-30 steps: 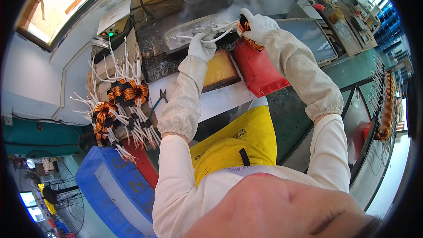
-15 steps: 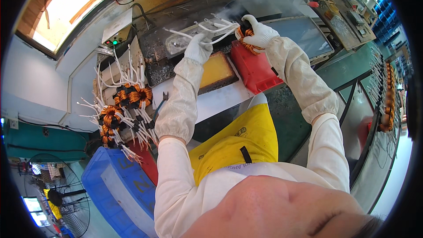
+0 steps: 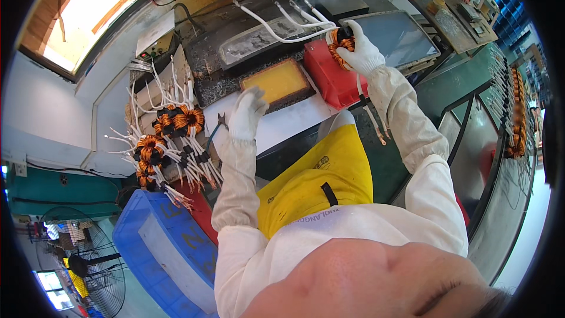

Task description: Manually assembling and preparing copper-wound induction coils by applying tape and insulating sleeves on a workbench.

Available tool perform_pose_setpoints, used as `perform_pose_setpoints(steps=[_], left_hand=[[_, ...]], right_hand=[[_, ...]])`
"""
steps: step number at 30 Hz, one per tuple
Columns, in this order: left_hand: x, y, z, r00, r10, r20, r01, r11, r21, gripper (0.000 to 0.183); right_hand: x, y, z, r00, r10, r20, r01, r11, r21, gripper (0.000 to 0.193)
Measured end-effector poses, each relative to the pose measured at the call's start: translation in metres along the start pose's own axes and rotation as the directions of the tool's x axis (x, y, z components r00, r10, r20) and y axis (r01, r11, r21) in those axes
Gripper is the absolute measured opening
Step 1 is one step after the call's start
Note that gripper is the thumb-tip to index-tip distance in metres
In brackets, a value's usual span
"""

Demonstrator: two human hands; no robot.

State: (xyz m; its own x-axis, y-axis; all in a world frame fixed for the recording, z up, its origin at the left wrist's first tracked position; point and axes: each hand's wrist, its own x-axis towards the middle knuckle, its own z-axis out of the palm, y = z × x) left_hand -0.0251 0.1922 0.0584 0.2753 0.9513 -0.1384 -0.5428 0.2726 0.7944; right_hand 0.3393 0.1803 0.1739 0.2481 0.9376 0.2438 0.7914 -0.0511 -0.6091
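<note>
My right hand [image 3: 363, 53], in a white glove, grips a copper-wound toroidal coil [image 3: 342, 45] above a red box [image 3: 326, 75]. White leads [image 3: 276, 36] stretch from the coil to the left over a long metal bath [image 3: 259, 42] with a dull silvery surface. Other leads, with bare copper ends [image 3: 381, 139], hang below the coil. My left hand [image 3: 247, 115], also gloved, holds nothing and hovers by the near left corner of a dark-rimmed tray of yellow material [image 3: 278, 81]. Its fingers look apart, though slightly blurred.
Several coils [image 3: 176, 122] with white leads lie at the left, beside cutting pliers [image 3: 220, 122]. Nearer are a blue crate [image 3: 159, 241] and a fan [image 3: 79, 262]. A control box [image 3: 156, 44] stands at the back left. More coils [image 3: 518, 118] line the right side.
My left hand has let go of the leads and drawn back toward me. My right hand has shifted slightly right and nearer with the coil. The smoke has thinned; the control box's green light is off.
</note>
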Motion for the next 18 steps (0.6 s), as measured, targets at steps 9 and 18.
perform_pose_setpoints(steps=[9, 18], left_hand=[[-0.077, -0.046, -0.081, 0.918, 0.349, 0.188, -0.181, -0.052, 0.982, 0.033], [-0.083, -0.077, -0.084, 0.887, 0.334, 0.319, -0.125, -0.491, 0.862, 0.038]], right_hand=[[-0.053, 0.026, 0.03, 0.945, -0.034, -0.327, 0.092, 0.982, 0.163, 0.073], [-0.063, 0.029, 0.038, 0.927, -0.008, -0.376, 0.084, 0.979, 0.188, 0.074]])
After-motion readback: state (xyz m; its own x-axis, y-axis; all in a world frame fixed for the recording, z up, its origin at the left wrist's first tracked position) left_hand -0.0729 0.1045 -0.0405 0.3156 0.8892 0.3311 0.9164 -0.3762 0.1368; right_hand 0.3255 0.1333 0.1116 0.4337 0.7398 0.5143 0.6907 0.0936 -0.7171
